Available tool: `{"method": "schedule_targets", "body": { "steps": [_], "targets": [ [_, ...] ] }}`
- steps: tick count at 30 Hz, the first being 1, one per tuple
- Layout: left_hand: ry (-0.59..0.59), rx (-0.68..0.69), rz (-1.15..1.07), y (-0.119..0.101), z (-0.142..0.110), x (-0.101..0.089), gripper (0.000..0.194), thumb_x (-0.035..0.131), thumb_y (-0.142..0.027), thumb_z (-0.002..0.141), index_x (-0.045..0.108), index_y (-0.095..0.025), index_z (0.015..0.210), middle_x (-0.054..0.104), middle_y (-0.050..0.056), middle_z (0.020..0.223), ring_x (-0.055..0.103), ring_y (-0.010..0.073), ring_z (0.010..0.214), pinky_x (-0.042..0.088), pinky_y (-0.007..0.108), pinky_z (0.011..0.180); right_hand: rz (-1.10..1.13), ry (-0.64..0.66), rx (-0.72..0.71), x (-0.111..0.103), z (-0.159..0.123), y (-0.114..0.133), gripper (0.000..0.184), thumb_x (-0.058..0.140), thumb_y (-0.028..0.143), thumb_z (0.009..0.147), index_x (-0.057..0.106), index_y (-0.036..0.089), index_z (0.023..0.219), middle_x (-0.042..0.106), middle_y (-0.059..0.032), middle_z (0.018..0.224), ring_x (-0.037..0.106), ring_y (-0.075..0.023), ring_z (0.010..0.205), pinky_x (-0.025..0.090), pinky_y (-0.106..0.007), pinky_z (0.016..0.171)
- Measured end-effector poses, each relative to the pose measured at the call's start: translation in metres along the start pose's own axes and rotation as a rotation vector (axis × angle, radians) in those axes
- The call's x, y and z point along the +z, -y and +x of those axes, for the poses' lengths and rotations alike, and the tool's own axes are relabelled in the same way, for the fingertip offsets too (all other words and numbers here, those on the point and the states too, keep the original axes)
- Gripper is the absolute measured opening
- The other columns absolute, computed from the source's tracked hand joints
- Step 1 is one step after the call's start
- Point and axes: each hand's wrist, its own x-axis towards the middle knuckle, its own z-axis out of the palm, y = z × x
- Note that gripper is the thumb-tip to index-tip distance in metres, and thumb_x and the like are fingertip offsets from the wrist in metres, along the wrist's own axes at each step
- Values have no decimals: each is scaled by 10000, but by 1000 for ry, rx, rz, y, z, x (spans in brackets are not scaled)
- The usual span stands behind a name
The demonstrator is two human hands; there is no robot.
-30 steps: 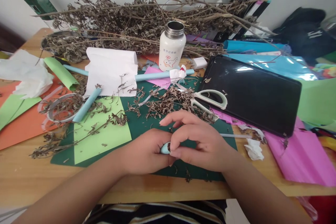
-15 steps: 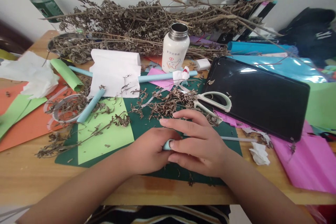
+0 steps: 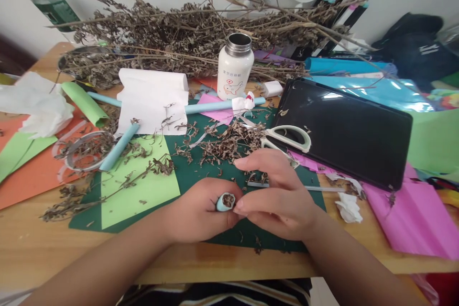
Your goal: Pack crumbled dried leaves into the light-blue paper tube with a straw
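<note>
My left hand (image 3: 199, 210) is wrapped round a small light blue paper tube (image 3: 225, 201) whose open end shows dried plant bits packed inside. My right hand (image 3: 278, 198) sits just right of it, thumb and fingers curled with their tips at the tube's mouth; I cannot see anything between them. Both hands rest over the dark green cutting mat (image 3: 211, 172). A heap of dried leaf crumbs (image 3: 229, 141) lies on the mat just beyond my fingers.
White-handled scissors (image 3: 287, 137) lie beside a black tray (image 3: 346, 129). A white bottle (image 3: 234, 67) stands in front of a big pile of dried branches (image 3: 186, 33). Rolled blue tubes (image 3: 120, 146), coloured paper sheets (image 3: 138, 186), tissue (image 3: 154, 100) and pink paper (image 3: 412, 215) surround the mat.
My right fingers have drawn back from over the tube's end, so the filled opening now shows. The left hand has tilted the tube up slightly.
</note>
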Motion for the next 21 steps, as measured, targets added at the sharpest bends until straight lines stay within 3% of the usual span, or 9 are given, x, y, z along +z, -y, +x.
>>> {"method": "schedule_targets", "body": {
  "steps": [14,21],
  "targets": [
    [56,-76,109,4,0,0,70,441,-141,696,477,-127,637,520,-14,593,481,91,553,398,178,514,-165,69,3,-1,4,6,146,484,77,713,521,218,704,437,-4,1083,397,-177,978,382,-326,873],
    [65,-111,76,3,2,1,99,453,-199,709,498,-123,665,519,-12,612,471,97,576,407,188,536,-189,-6,-5,3,1,5,117,509,83,706,519,195,673,456,-20,894,418,-149,885,395,-292,782]
  ]
}}
